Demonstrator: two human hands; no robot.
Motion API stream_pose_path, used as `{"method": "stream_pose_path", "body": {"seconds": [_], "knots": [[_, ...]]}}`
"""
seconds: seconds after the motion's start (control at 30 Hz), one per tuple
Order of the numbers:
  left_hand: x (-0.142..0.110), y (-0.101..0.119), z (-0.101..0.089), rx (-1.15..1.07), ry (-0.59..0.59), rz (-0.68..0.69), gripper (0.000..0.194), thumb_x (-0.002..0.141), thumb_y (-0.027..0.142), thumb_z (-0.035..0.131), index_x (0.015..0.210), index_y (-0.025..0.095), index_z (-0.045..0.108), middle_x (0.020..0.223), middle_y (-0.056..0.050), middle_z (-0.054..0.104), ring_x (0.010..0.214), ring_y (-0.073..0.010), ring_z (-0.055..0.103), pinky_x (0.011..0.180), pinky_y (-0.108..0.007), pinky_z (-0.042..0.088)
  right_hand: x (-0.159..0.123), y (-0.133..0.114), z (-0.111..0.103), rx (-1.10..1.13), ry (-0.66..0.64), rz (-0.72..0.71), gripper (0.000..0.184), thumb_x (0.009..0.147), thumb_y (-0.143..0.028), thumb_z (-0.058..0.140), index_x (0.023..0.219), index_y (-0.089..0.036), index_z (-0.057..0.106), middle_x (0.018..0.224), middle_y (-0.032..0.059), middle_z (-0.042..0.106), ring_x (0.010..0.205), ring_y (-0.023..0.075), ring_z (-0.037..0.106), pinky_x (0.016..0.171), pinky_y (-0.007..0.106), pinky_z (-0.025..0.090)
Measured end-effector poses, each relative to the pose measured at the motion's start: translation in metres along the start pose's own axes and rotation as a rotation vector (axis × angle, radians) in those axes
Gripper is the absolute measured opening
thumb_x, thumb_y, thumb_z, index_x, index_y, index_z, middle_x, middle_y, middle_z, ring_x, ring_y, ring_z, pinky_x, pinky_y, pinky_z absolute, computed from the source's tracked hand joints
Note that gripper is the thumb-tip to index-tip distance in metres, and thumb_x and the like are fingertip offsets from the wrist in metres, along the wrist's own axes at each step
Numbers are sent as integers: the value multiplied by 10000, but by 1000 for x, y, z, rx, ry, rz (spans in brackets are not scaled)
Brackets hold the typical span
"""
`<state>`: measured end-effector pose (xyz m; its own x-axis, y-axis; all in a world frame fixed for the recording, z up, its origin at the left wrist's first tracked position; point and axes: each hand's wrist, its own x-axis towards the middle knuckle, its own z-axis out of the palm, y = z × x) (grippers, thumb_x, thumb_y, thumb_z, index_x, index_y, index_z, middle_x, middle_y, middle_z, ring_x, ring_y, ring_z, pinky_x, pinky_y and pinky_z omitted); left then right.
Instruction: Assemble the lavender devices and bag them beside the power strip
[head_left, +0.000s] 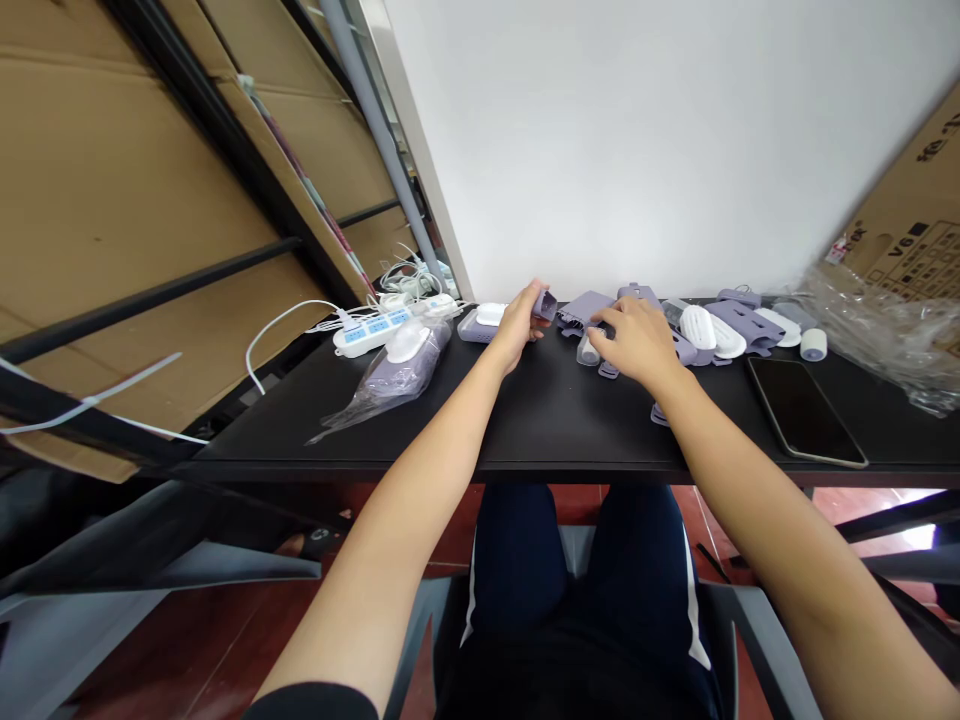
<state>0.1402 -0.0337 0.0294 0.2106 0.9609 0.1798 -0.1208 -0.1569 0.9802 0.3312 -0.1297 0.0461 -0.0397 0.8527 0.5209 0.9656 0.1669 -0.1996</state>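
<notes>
My left hand (517, 322) is closed around a small purple plastic part (545, 304), held just above the black table. To its right my right hand (634, 335) reaches over the pile with its fingers apart, the fingertips near a clear, cap-like piece (589, 349). Whether they touch it I cannot tell. Behind that piece lies a flat purple housing (585, 309). More purple parts, partly hidden by my right hand, spread to the right, along with white oval pieces (697, 326). Left of my left hand rests a purple and white unit (480, 324).
A plastic-bagged purple and white unit (405, 358) lies at the left, beside a white power strip (373, 332) with cables. On the right are a phone (806, 410), a white roll (813, 345), clear plastic wrap (889, 345) and a carton (911, 230). A white wall (660, 140) stands behind.
</notes>
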Motion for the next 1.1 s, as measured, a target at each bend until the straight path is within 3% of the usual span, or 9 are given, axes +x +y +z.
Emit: {"method": "stream_pose_path", "body": {"seconds": [0.1, 0.43, 0.77, 0.9, 1.1], "knots": [[-4, -1, 5, 39, -37, 37, 570, 943, 708, 553, 1233, 238, 692, 1062, -56, 710, 777, -140, 649, 604, -215, 420, -1, -1, 5, -75, -26, -55, 405, 998, -432, 543, 1253, -197, 753, 1239, 176, 718, 1179, 411, 603, 974, 534, 389], [-13, -5, 23, 27, -152, 16, 661, 954, 767, 487, 1290, 236, 691, 1094, -76, 734, 840, -172, 693, 585, -218, 451, 2, -20, 10, -120, -45, -110, 398, 1086, -344, 370, 1267, -165, 676, 1081, 168, 780, 961, 330, 684, 848, 418, 325], [-20, -7, 33, -79, -207, -85, 587, 1026, 668, 426, 1311, 232, 697, 1032, -77, 751, 813, -182, 702, 526, -222, 442, 1, -17, 10, -97, -25, -151, 385, 1081, -316, 368, 1134, -173, 722, 1072, 147, 773, 959, 307, 681, 771, 402, 330], [-23, -6, 37, -56, -203, -82, 589, 991, 706, 484, 1284, 244, 704, 987, -65, 746, 802, -182, 698, 541, -229, 452, 1, -16, 11, -98, -43, -146, 401, 1077, -305, 363, 1095, -163, 738, 1061, 158, 779, 948, 303, 689, 773, 404, 346], [-18, -1, 30, -52, -183, -37, 631, 990, 731, 450, 1244, 214, 709, 998, -73, 750, 757, -164, 684, 521, -219, 411, 3, -15, 8, -32, -54, -118, 372, 1076, -353, 418, 1181, -188, 735, 1125, 140, 789, 997, 317, 707, 804, 400, 386]]}}
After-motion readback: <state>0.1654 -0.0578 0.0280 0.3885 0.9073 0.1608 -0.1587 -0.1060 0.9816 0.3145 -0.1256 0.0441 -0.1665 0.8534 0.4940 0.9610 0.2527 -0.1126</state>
